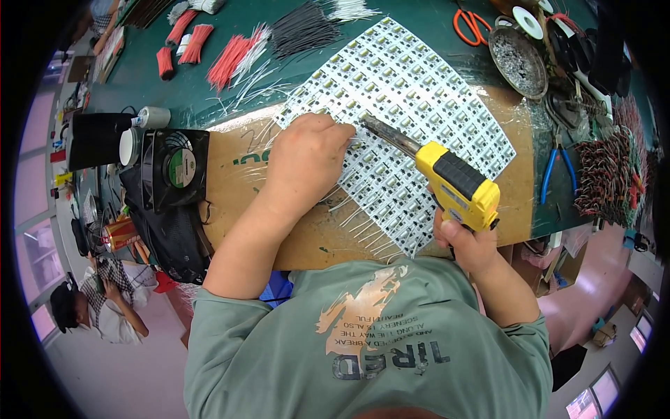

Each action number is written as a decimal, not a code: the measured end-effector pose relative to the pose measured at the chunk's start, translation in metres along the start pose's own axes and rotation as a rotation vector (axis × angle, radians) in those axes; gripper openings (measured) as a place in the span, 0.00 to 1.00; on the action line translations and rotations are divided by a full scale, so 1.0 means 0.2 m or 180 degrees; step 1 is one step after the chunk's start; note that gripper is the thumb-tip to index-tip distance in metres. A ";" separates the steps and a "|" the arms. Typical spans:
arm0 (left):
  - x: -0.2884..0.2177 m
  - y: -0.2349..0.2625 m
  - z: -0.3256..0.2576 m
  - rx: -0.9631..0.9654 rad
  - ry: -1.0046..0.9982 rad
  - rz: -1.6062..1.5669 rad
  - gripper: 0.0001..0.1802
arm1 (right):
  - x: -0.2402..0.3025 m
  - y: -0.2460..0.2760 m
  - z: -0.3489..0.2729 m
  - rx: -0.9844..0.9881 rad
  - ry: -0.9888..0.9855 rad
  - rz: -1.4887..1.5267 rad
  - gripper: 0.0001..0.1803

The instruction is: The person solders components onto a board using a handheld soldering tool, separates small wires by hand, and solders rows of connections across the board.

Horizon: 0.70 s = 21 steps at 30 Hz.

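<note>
A white sheet of small circuit boards (447, 105) lies at an angle in front of me, dotted with rows of components. My right hand (469, 244) is wrapped round a yellow and black soldering gun (457, 183). The gun's metal tip points up and left, close to the sheet's surface just beside my left fingers. My left hand (307, 164) rests over the sheet's left edge with its fingers pinched together; what is between them is hidden. Short white wires (366, 230) stick out along the lower left edge of the sheet.
Bundles of red wires (230, 59) and black wires (303, 29) lie at the back left. A black fan (174, 170) stands left. At right are orange-handled scissors (471, 28), a round metal dish (518, 59), blue-handled pliers (558, 171) and a wire heap (611, 174). Another person (105, 297) sits far left.
</note>
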State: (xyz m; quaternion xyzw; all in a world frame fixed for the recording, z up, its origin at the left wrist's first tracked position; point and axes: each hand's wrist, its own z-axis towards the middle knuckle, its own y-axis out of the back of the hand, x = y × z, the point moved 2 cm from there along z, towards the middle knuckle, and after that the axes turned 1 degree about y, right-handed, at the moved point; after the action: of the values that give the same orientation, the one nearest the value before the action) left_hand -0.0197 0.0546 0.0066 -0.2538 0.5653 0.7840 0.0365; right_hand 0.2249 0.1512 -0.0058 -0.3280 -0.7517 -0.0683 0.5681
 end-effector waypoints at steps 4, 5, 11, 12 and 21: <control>0.01 -0.01 0.00 -0.0005 -0.0025 0.0006 0.08 | 0.00 0.00 0.00 -0.0012 0.0068 -0.0077 0.14; 0.01 -0.01 0.00 0.0000 -0.0030 0.0002 0.08 | 0.00 0.00 0.00 -0.0019 0.0067 -0.0075 0.14; 0.01 -0.01 0.01 0.0022 0.0043 0.0006 0.08 | 0.02 -0.02 0.01 0.0078 -0.0007 -0.0022 0.15; 0.01 -0.02 0.01 0.0022 0.0024 0.0024 0.08 | 0.03 -0.02 0.01 0.0088 0.0001 -0.0049 0.16; 0.01 -0.02 0.01 0.0033 -0.0021 0.0041 0.07 | 0.01 -0.01 0.00 0.0069 -0.0128 -0.0242 0.16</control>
State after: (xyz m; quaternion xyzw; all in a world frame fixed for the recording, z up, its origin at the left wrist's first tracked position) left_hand -0.0206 0.0564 0.0024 -0.2474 0.5709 0.7821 0.0347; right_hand 0.2228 0.1500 -0.0027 -0.2944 -0.7756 -0.0751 0.5534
